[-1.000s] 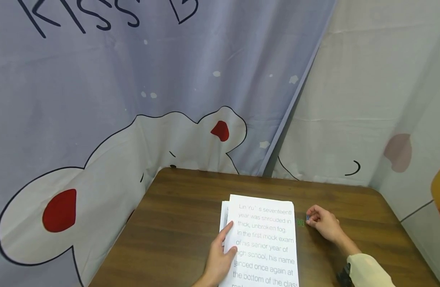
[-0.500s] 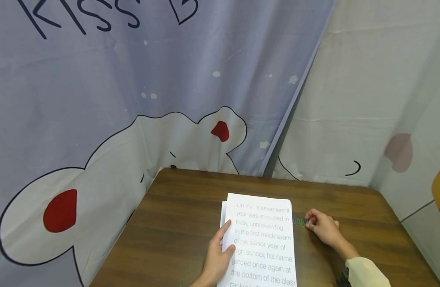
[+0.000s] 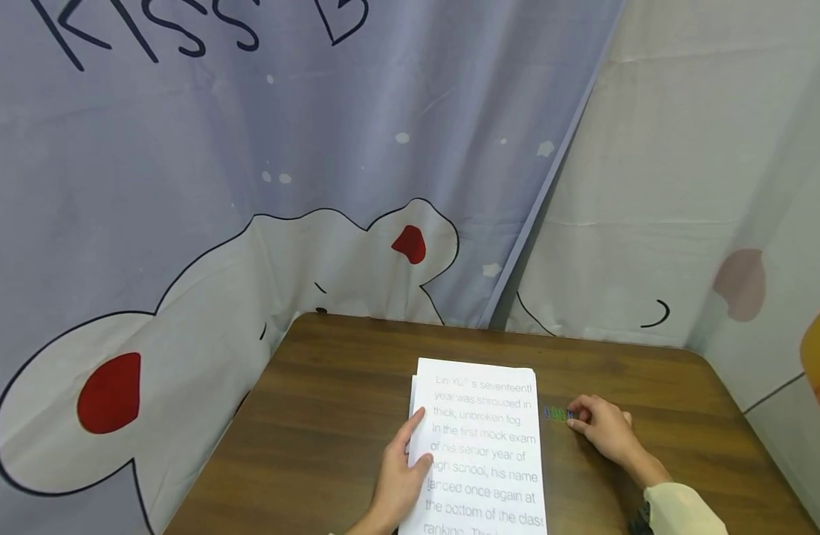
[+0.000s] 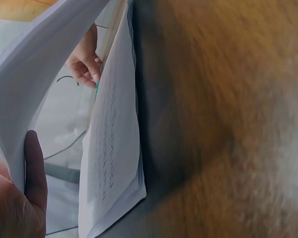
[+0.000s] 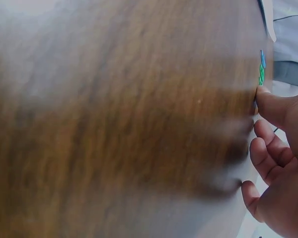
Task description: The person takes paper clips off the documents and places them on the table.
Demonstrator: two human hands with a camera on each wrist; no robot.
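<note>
My left hand grips a sheaf of printed white paper by its left edge, thumb over the front. In the left wrist view the held sheaf stands raised, with another paper stack lying on the table beside it. To the right of the paper, my right hand is low over the table, its thumb and forefinger pinching a small blue paper clip. Green paper clips and a further blue paper clip lie in a short row right by the thumb tip.
The brown wooden table stands in a corner. A printed lilac and white curtain hangs behind its back edge, and pale cloth hangs at the right. A dark band circles the right wrist below a cream sleeve.
The held sheaf and my left hand have shifted slightly left. My right hand has come down a little toward the clip row, and the blue clip at the row's left end has come into sight.
</note>
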